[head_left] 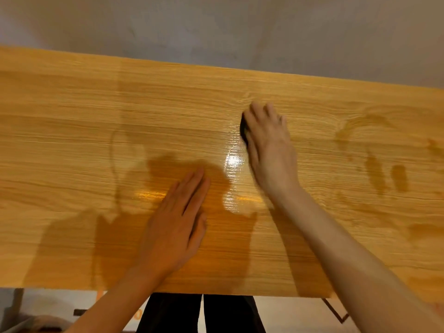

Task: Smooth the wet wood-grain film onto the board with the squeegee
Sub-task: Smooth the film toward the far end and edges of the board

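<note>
A long board covered in light wood-grain film (72, 140) fills the view from left to right. The film shines with wet patches near the middle and shows darker damp streaks at the right. My right hand (271, 145) lies palm down on the film right of centre, closed over a black squeegee (243, 129), of which only the left edge shows. My left hand (177, 224) rests flat on the film near the front edge, fingers straight and together, holding nothing.
A grey wall (216, 32) rises behind the board's far edge. Below the near edge I see my dark trousers (201, 313), a pale floor and a thin dark frame piece (334, 311) at the lower right.
</note>
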Available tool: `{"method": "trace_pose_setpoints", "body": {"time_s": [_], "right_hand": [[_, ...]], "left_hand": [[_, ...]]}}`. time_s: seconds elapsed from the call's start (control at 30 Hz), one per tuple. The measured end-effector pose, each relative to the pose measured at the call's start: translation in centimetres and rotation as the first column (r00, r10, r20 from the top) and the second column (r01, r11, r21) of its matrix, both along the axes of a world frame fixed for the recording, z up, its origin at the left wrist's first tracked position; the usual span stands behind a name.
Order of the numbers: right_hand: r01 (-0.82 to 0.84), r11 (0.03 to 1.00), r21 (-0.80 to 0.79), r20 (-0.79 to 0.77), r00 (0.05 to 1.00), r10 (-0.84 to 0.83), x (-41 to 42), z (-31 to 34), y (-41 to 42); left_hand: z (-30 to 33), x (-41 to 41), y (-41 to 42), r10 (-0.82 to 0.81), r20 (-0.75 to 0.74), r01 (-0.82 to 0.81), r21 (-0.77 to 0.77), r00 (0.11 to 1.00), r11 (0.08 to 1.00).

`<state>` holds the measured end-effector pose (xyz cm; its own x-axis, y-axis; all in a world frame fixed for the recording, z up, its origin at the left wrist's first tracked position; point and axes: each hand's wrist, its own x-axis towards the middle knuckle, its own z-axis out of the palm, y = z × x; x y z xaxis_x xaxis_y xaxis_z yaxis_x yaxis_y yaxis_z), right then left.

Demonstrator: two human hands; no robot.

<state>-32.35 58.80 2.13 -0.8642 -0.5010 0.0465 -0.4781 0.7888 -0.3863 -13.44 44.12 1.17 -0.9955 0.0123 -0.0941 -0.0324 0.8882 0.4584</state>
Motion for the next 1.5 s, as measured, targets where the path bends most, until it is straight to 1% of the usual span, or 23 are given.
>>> {"method": "trace_pose_setpoints", "body": {"time_s": [0.07,0.13,0.2,0.27,0.33,0.37,0.43,0.53,0.57,0.67,0.73,0.8,0.87,0.9,0.97,1.07,1.13,1.23,1.3,1.33,1.4,1.43,1.5], "right_hand": [[0.091,0.995,-0.03,-0.013,0.996,-0.091,-1.7,-0.3,-0.7],[0.093,0.996,-0.017,-0.012,0.996,-0.093,1.4,-0.6,0.0],[0.004,1.0,-0.018,0.026,1.0,-0.004,6.5,-0.2,1.4],[-0.132,0.991,-0.02,0.09,0.987,0.133,10.3,0.4,3.1],[-0.247,0.969,-0.022,0.081,0.965,0.248,8.9,0.6,3.5],[-0.246,0.969,-0.001,0.064,0.967,0.245,7.2,0.5,3.2],[-0.151,0.988,0.042,0.025,0.988,0.15,2.8,0.2,1.8],[0.095,0.995,-0.004,-0.007,0.995,-0.095,-4.2,-0.3,0.1],[0.146,0.989,-0.015,-0.02,0.989,-0.146,-5.7,-0.4,-0.3],[0.223,0.974,-0.048,-0.025,0.974,-0.224,-4.8,-0.6,-0.7],[0.181,0.982,-0.06,-0.009,0.983,-0.182,-0.1,-0.1,-0.6],[0.069,0.997,-0.04,0.036,0.997,-0.068,4.8,0.0,-0.1],[-0.053,0.998,-0.028,0.033,0.998,0.054,5.2,-0.1,0.0],[-0.073,0.997,-0.008,0.017,0.997,0.073,3.6,-0.2,-0.5],[-0.036,0.999,0.024,-0.01,0.999,0.036,-1.0,-0.3,-2.5],[0.166,0.986,-0.015,-0.042,0.985,-0.166,-7.6,-0.7,-5.7],[0.233,0.972,-0.034,-0.049,0.971,-0.234,-7.6,-1.0,-6.5],[0.158,0.986,-0.043,-0.033,0.987,-0.16,-1.5,-1.1,-5.3],[0.06,0.998,0.018,-0.014,0.998,-0.06,2.8,-0.9,-3.9],[0.017,0.999,0.041,-0.001,1.0,-0.017,3.4,-0.9,-3.3],[-0.006,0.999,0.043,0.012,1.0,0.006,0.6,-0.6,-2.7],[0.036,0.998,0.042,0.003,0.999,-0.036,-1.7,-0.4,-2.8],[0.186,0.982,0.017,-0.017,0.982,-0.186,-7.0,-0.4,-3.1]], "left_hand": [[0.2,0.1,-0.1,0.008,0.005,-0.009,0.065,1.0,0.998],[0.7,-0.1,-0.3,0.048,0.014,-0.05,0.142,0.999,0.989],[1.1,-1.8,-0.7,0.095,-0.024,-0.09,0.157,0.995,0.983],[1.1,-5.0,-1.5,0.132,-0.07,-0.122,0.134,0.989,0.983],[0.7,-9.1,-2.8,0.179,-0.073,-0.17,0.111,0.981,0.979],[0.4,-10.8,-3.3,0.196,-0.074,-0.189,0.103,0.978,0.977],[-0.3,-12.8,-4.1,0.214,-0.106,-0.208,0.063,0.971,0.976],[-1.1,-13.1,-4.3,0.202,-0.127,-0.204,-0.001,0.971,0.979],[-1.1,-13.1,-4.3,0.195,-0.124,-0.197,-0.008,0.973,0.98],[-1.0,-13.5,-4.3,0.184,-0.107,-0.187,-0.023,0.977,0.982],[-0.8,-13.6,-4.5,0.188,-0.095,-0.192,-0.039,0.978,0.981],[-0.8,-13.5,-4.5,0.171,-0.105,-0.175,-0.039,0.98,0.984],[-0.9,-13.3,-4.4,0.154,-0.13,-0.16,-0.039,0.979,0.986],[-1.0,-13.4,-4.4,0.152,-0.137,-0.159,-0.04,0.979,0.987],[-1.0,-13.5,-4.5,0.156,-0.14,-0.163,-0.047,0.978,0.985],[-1.1,-13.3,-4.5,0.153,-0.149,-0.164,-0.064,0.977,0.984],[-1.2,-13.3,-4.5,0.151,-0.153,-0.164,-0.077,0.977,0.983],[-1.2,-13.3,-4.4,0.15,-0.151,-0.165,-0.093,0.977,0.982],[-1.2,-13.4,-4.5,0.153,-0.14,-0.167,-0.095,0.978,0.981],[-1.2,-13.5,-4.5,0.154,-0.136,-0.167,-0.094,0.979,0.981],[-1.2,-13.5,-4.5,0.152,-0.135,-0.166,-0.091,0.979,0.982],[-1.2,-13.6,-4.6,0.15,-0.139,-0.164,-0.091,0.979,0.982],[-1.2,-13.5,-4.6,0.149,-0.148,-0.164,-0.093,0.978,0.982]]}}
